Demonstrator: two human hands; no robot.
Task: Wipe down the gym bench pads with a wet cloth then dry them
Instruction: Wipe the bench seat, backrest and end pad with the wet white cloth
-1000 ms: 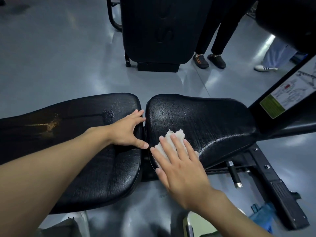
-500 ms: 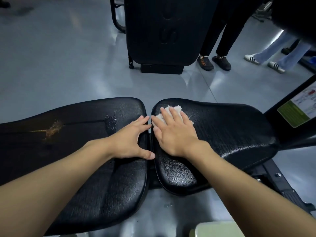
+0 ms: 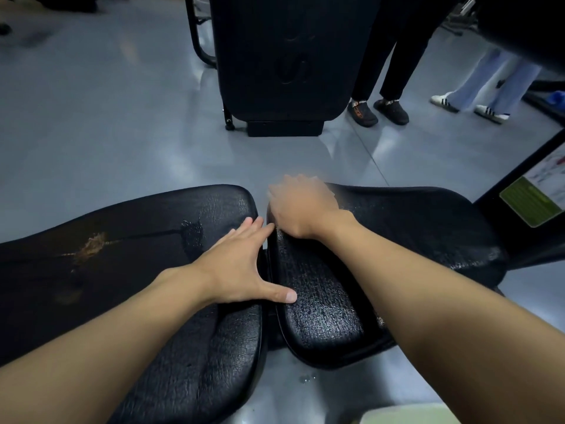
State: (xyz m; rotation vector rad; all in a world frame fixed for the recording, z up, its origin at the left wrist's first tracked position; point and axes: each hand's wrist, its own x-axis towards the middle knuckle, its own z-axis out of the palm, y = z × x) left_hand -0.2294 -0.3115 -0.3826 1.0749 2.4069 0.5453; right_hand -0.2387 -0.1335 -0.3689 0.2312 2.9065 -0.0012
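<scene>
— While the left hand (image 3: 235, 264) lies flat with fingers spread on the long back pad (image 3: 128, 270), thumb across the gap, where is the right?

— The right hand (image 3: 301, 206) is blurred at the seat pad's (image 3: 397, 228) far corner, knuckles bent; its grip cannot be made out.

— And the cloth?

— Hidden, if under that hand. The seat pad glistens wet.

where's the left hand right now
In the head view the left hand lies flat and spread on the right end of the long back pad, its thumb reaching across the gap onto the seat pad, just near of the blurred right hand.
</scene>
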